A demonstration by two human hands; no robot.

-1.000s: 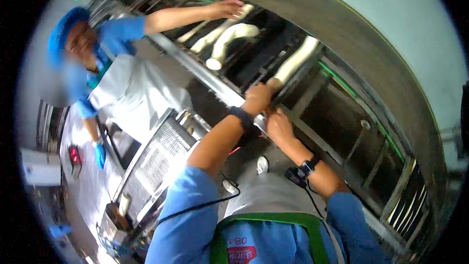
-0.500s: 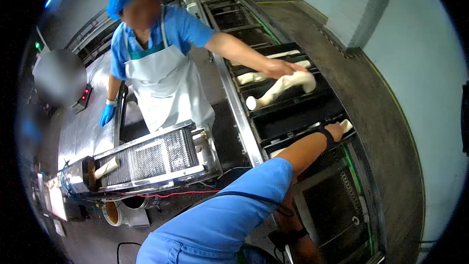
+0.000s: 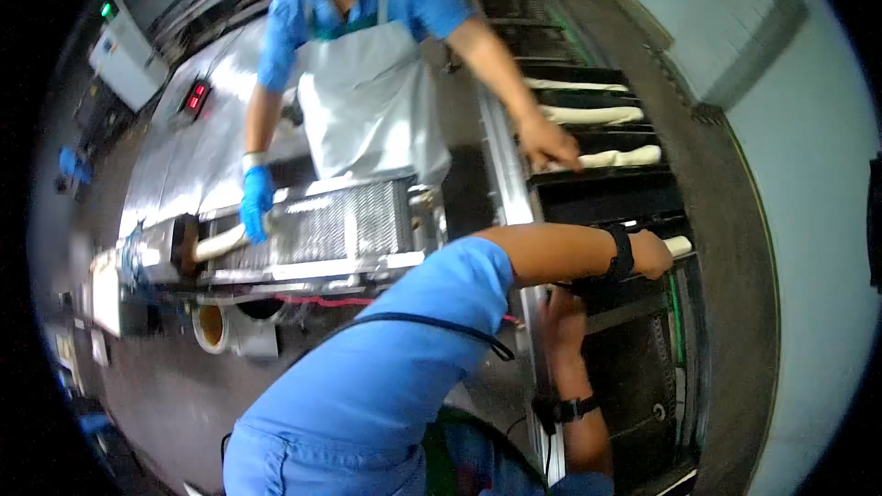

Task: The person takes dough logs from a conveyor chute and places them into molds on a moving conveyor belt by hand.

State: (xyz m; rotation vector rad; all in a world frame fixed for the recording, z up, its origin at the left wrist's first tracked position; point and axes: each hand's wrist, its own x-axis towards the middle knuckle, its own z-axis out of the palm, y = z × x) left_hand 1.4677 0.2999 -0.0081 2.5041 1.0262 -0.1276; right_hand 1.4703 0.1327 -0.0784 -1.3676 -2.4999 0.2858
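Note:
My left hand [image 3: 653,253], with a black band at the wrist, is closed over a pale roll of dough [image 3: 678,246] in a black tray. Only the roll's end shows past my knuckles, and my fingertips are hidden. Below my left forearm is my right hand [image 3: 563,314], near the metal rail of the line; it is blurred and partly covered. A watch [image 3: 575,408] sits on that wrist. One tray further on, a co-worker's bare hand [image 3: 549,145] touches the end of another dough roll [image 3: 623,157].
More dough rolls [image 3: 593,116] lie in the black trays beyond. At left, the co-worker's blue-gloved hand [image 3: 257,204] holds a dough piece [image 3: 222,243] on a mesh conveyor [image 3: 344,220]. A metal rail [image 3: 507,174] edges the tray line. Buckets [image 3: 212,329] stand under the conveyor.
The co-worker's dough roll has gone from the air into a tray. Their gloved hand has moved onto the dough on the mesh conveyor. My view has shifted; my left hand stays at its roll.

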